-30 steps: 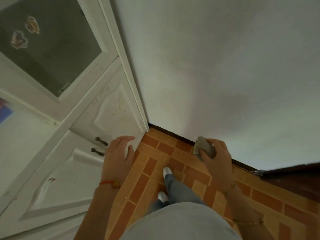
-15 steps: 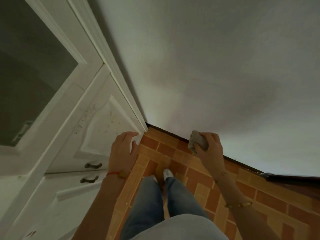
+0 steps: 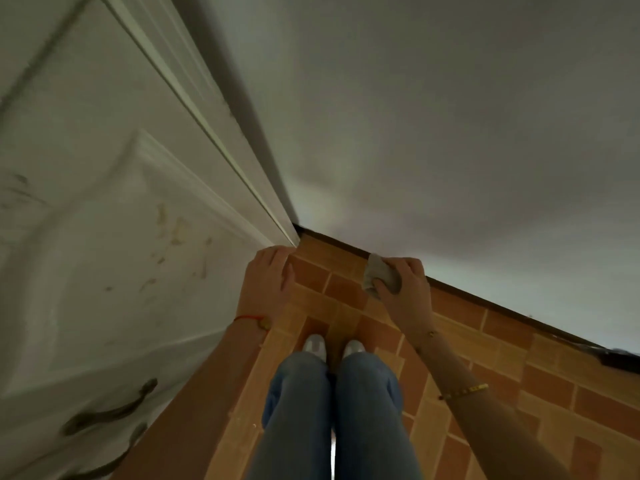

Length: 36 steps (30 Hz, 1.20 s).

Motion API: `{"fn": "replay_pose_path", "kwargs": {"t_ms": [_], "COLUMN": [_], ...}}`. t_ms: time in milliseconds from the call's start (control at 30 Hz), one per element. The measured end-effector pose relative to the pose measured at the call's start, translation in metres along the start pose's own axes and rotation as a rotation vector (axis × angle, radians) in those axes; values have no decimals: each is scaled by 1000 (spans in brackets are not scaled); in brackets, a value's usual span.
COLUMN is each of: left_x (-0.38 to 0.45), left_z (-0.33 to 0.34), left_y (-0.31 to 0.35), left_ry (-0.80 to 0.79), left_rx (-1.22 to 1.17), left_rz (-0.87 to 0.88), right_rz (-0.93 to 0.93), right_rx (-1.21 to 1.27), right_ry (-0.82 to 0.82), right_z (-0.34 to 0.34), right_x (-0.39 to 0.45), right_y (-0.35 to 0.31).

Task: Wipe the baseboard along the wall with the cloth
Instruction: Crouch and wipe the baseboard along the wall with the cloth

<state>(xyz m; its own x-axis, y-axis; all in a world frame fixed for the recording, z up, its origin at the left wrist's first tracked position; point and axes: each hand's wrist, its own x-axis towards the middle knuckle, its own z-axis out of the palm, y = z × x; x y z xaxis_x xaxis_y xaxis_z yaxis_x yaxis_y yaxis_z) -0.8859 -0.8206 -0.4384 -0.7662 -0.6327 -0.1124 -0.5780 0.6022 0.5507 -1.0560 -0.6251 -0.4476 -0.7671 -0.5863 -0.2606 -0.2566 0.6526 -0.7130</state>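
The view has dropped closer to the floor; the right hand [image 3: 407, 296] still grips the bunched cloth [image 3: 379, 277] at the baseboard [image 3: 485, 301] near the corner. The left hand [image 3: 268, 282], fingers straight, braces on the cabinet [image 3: 121, 254]. With so small a wad, knuckles may scrape the wall [image 3: 433, 150] and miss dust.

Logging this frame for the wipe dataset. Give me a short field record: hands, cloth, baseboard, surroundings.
right hand: right hand grips the grey cloth
cloth position: bunched, at the dark baseboard where wall meets floor; contact not clearly visible
left hand: left hand rests flat with straight fingers on the lower corner of the white cabinet
floor: orange brick-pattern floor
stance: person bent over, both shoes near the corner
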Motion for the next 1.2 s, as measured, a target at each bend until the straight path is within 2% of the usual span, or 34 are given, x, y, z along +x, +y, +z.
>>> {"fn": "replay_pose_path", "kwargs": {"t_ms": [367, 567, 700, 800, 900, 1033, 1200], "left_x": [54, 76, 82, 85, 86, 81, 77], "left_z": [252, 360, 401, 423, 439, 455, 464], "left_y": [-190, -278, -314, -334, -348, -364, -367], "left_ry": [-76, -103, -102, -86, -48, -15, 70], "left_rx": [71, 185, 297, 265, 230, 239, 247], "left_rz": [43, 107, 170, 132, 104, 95, 149], "right_rz": [-90, -218, -303, -304, -349, -491, -687], "right_rx": [-137, -174, -141, -153, -160, -397, -389], "right_ry": [-71, -94, -42, -10, -47, -13, -159], "right_z": [212, 310, 364, 396, 415, 418, 412], "right_x": [111, 170, 208, 229, 238, 239, 244], "right_y": [190, 251, 265, 270, 277, 294, 313]}}
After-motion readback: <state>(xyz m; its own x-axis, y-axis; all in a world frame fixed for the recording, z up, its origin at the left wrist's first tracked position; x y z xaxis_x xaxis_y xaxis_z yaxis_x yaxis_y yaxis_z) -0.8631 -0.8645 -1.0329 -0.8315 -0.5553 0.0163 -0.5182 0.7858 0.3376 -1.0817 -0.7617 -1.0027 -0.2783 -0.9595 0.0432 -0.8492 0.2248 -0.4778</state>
